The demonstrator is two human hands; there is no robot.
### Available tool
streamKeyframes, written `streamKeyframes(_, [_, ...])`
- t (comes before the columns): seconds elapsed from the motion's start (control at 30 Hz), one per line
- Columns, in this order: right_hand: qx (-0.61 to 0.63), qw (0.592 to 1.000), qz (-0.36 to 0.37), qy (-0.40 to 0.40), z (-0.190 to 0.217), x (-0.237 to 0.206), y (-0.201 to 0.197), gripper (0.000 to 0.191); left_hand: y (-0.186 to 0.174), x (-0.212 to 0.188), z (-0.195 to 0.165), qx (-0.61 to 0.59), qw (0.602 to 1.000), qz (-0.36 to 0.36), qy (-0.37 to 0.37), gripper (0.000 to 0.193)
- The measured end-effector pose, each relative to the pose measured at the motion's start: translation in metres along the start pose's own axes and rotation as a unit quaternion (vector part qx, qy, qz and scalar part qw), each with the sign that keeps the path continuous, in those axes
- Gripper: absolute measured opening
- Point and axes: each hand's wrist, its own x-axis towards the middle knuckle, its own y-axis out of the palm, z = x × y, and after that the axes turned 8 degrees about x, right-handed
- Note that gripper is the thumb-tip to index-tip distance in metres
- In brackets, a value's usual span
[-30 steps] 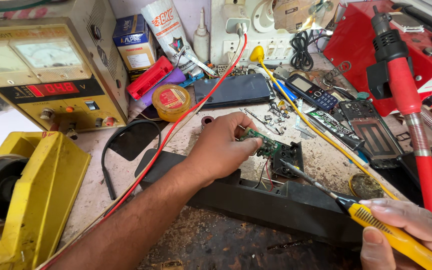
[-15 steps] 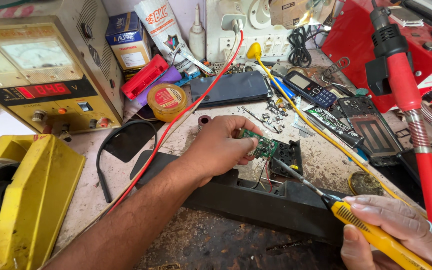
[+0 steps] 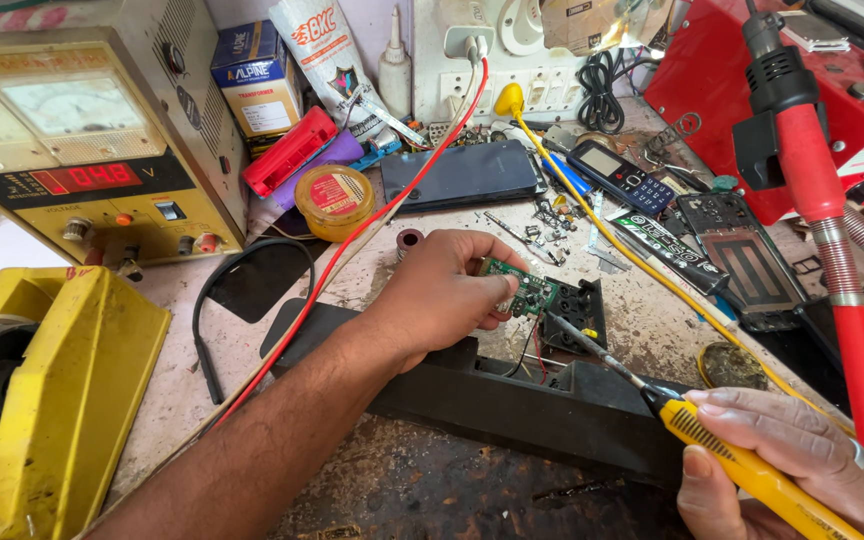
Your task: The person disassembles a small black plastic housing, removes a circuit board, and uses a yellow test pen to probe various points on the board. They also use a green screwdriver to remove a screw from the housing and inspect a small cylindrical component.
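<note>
While the left hand (image 3: 442,295) pinches the small green circuit board (image 3: 520,290) above the long black plastic casing (image 3: 492,395), the right hand (image 3: 792,465) grips a yellow-handled soldering iron (image 3: 742,465) whose shaft slants up-left, tip just beside the board.

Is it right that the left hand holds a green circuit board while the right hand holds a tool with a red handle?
Not quite. In the head view the left hand does hold the green circuit board, but the tool in the right hand has a yellow handle, not red.
</note>
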Motion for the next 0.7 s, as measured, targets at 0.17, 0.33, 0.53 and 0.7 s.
streamKeyframes(0.17, [0.003,0.999,0.012,-0.036,-0.0035,0.0033,-0.0021,0.025,-0.0003,0.0021,0.0023,-0.019,1.0,0.009,-0.006,0.02])
streamKeyframes(0.33, [0.006,1.0,-0.01,-0.006,-0.0002,-0.0005,-0.0013,0.024,0.0009,0.0029,0.0016,-0.015,1.0,0.005,-0.013,0.018])
streamKeyframes(0.53, [0.0,1.0,-0.006,-0.019,0.0005,0.0017,-0.0015,0.023,0.0015,0.002,0.0004,-0.011,1.0,0.002,-0.013,0.018])
streamKeyframes(0.7, [0.0,1.0,-0.02,-0.014,0.0029,0.0011,0.0002,0.022,0.0009,0.0021,0.0008,-0.007,1.0,0.007,-0.009,0.019])
